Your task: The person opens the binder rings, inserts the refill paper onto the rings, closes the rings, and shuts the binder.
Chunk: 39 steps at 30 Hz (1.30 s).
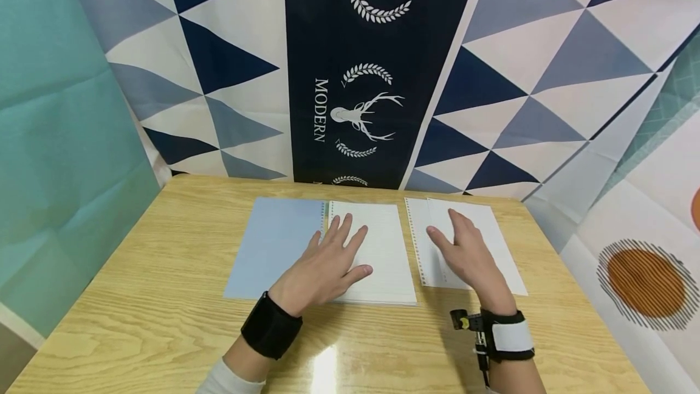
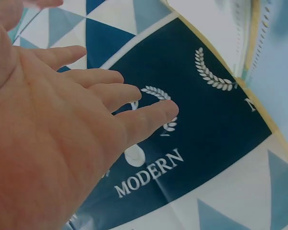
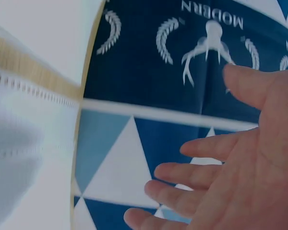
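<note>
A loose-leaf notebook lies open on the table, its pale blue cover to the left and a stack of white lined pages to the right. My left hand is over the inner part of those pages, fingers spread and holding nothing. Two overlapping loose white sheets with punched left edges lie to the right of the notebook. Above them is my right hand, thumb apart from the fingers, nothing in its grasp. Both wrist views show straight fingers on the left hand and the right hand.
The wood-grain table reaches back to a patterned cloth with triangles and a dark deer panel. Teal cloth hangs at the left. Black bands wrap both wrists; a small camera sits by the right one.
</note>
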Tool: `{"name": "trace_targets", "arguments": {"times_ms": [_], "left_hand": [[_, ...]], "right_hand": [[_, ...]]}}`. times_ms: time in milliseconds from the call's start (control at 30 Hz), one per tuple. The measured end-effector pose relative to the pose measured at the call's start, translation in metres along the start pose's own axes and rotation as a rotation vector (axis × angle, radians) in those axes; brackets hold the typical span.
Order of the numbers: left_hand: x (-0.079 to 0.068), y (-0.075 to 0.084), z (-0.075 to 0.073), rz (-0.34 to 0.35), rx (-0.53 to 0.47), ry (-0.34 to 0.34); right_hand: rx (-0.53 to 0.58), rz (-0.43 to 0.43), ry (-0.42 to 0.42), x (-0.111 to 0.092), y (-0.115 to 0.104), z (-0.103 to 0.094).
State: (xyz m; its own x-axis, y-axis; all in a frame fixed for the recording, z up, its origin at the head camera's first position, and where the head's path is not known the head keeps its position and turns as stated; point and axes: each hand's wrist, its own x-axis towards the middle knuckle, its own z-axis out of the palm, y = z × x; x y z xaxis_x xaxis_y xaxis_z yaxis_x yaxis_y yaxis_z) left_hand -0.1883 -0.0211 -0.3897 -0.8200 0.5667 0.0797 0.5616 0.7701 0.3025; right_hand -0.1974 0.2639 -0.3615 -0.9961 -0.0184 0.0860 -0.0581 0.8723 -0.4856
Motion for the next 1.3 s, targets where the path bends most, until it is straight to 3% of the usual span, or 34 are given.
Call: {"name": "trace_targets", "arguments": {"times_ms": [500,733,967,1300], "left_hand": [[-0.003,0.026,0.012,0.069,0.134,-0.062],[0.0,0.035,0.029,0.085,0.148,-0.152],[-0.003,0.048,0.052,0.126,0.165,-0.257],[-0.006,0.058,0.062,0.148,0.183,-0.314]], "right_hand": [[-0.104,0.288,-0.045,-0.009,0.077,-0.033],[-0.159,0.378,-0.112,-0.011,0.109,-0.028],[-0.142,0.452,-0.207,-0.014,0.13,-0.017],[-0.19,0.478,-0.138,-0.011,0.14,-0.01]]}}
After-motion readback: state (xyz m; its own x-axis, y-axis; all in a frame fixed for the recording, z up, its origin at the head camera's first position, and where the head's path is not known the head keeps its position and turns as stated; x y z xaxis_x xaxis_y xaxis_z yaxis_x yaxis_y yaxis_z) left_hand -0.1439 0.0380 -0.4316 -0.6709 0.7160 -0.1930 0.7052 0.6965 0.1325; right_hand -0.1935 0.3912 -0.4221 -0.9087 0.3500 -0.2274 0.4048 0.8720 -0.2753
